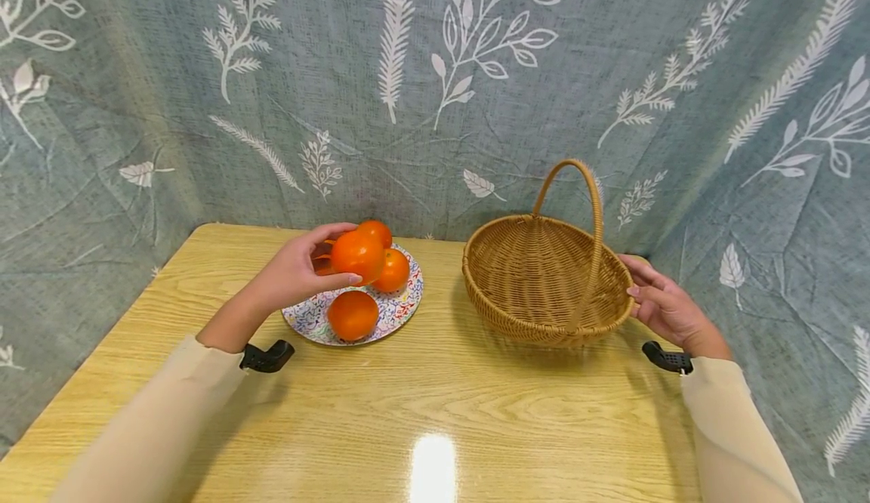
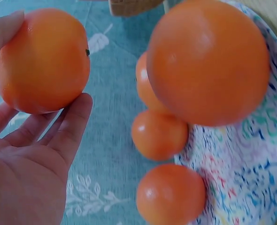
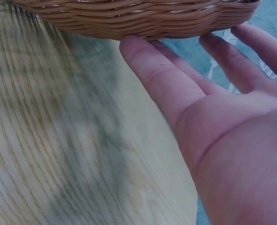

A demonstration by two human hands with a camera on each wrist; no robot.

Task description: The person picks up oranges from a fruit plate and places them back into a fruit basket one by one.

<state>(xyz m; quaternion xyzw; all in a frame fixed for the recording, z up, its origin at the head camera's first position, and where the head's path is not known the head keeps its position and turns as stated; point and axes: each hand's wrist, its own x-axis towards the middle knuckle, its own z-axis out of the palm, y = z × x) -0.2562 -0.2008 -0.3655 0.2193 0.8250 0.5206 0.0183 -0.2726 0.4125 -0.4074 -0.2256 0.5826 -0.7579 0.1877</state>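
My left hand (image 1: 299,263) holds an orange (image 1: 357,257) between thumb and fingers, raised over the plate. In the left wrist view the held orange (image 2: 42,61) shows a small green stem spot. Several more oranges lie on the round, colourfully patterned plate (image 1: 309,323), among them a near orange (image 1: 353,316) and an orange to the right (image 1: 394,271). At the right, my right hand (image 1: 669,313) touches the side of a woven wicker basket (image 1: 523,328) with its thumb and fingertips. Its fingers stay extended along the basket's edge (image 3: 143,23).
The basket's tall arched handle (image 1: 594,216) rises over its right part; the bowl shows bare weave inside. Both plate and basket stand on a light wooden table (image 1: 381,412). A blue-grey curtain (image 1: 340,95) with white leaf prints hangs along the table's back and sides.
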